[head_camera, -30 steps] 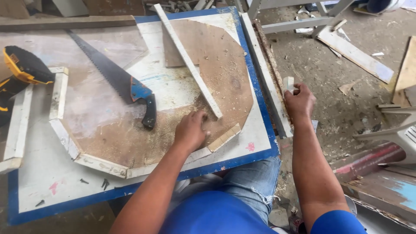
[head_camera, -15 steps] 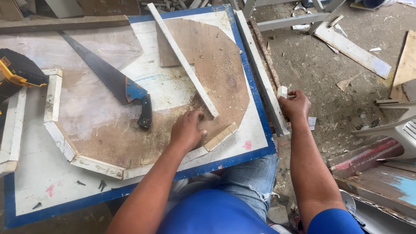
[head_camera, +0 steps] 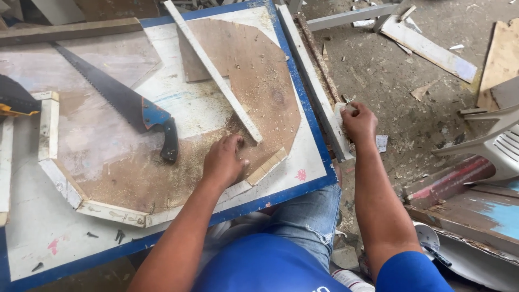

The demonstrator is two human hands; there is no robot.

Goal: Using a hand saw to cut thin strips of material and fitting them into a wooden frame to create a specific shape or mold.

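My left hand [head_camera: 224,160] rests flat on a rounded brown board [head_camera: 254,92] that lies on the white, blue-edged table [head_camera: 303,186], right at the near end of a long white wood strip [head_camera: 213,70] laid slanting across the board. Short white strips [head_camera: 111,212] edge the board's near side. My right hand [head_camera: 358,121] is off the table's right edge, fingers closed around a small white piece [head_camera: 340,108] next to a long batten [head_camera: 313,81] running along that edge.
A handsaw [head_camera: 127,105] with a blue and black handle lies left of my left hand. A black and yellow tool [head_camera: 13,100] sits at the far left. Dark screws [head_camera: 116,235] lie near the front edge. Wood offcuts [head_camera: 427,48] and a white plastic chair [head_camera: 497,140] stand on the dirt floor at right.
The view has shifted slightly. My left hand has stayed on the board by the strip's end, and my right hand has stayed at the table's right edge.
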